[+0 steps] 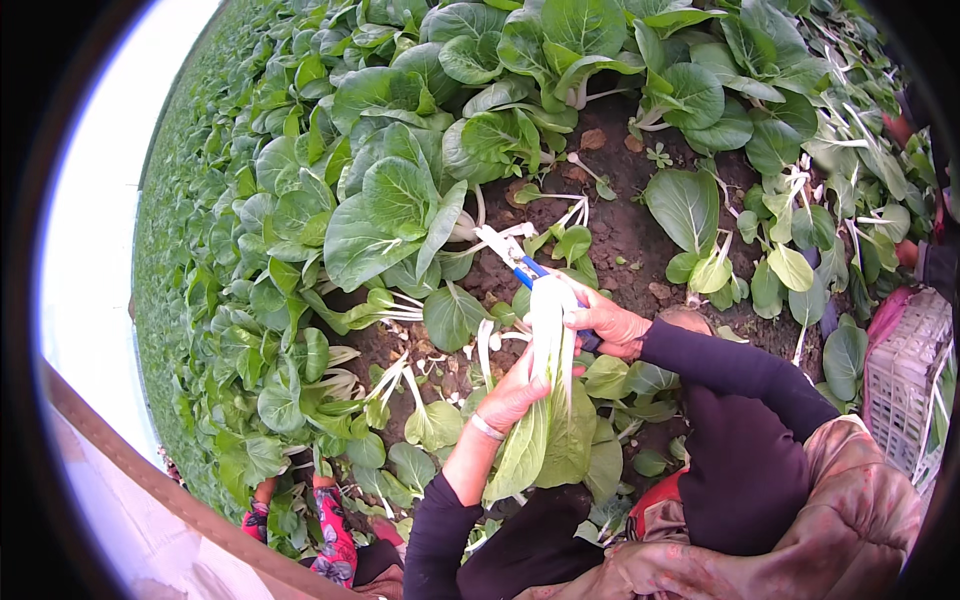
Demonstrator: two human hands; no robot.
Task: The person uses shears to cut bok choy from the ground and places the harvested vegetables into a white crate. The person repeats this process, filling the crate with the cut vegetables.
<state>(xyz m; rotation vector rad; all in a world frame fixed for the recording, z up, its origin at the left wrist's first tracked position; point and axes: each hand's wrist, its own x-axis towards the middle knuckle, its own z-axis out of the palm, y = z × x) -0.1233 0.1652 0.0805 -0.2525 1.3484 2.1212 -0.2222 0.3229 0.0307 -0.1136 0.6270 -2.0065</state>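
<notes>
My left hand (516, 394) is wrapped around the stalks of a cut bok choy (553, 319). The white base points up and away from me, and the green leaves hang down toward my knees. A blue-handled cutting tool (531, 270) is in my right hand (611, 322), its pale, soil-marked working end aimed up and left. The right thumb also rests against the side of the white stalks. Just beyond the tool's tip stands a large rooted bok choy (397, 214), its white base close to the metal; whether they touch I cannot tell.
Loose leaves (435, 424) and trimmed stalks litter the brown soil (607, 214). A dense crop (247, 247) fills the left. At right stands a white plastic crate (904, 375) with pink netting. Another person's floral sleeves (334, 532) reach in at lower left; a third person's hand (906, 253) shows far right.
</notes>
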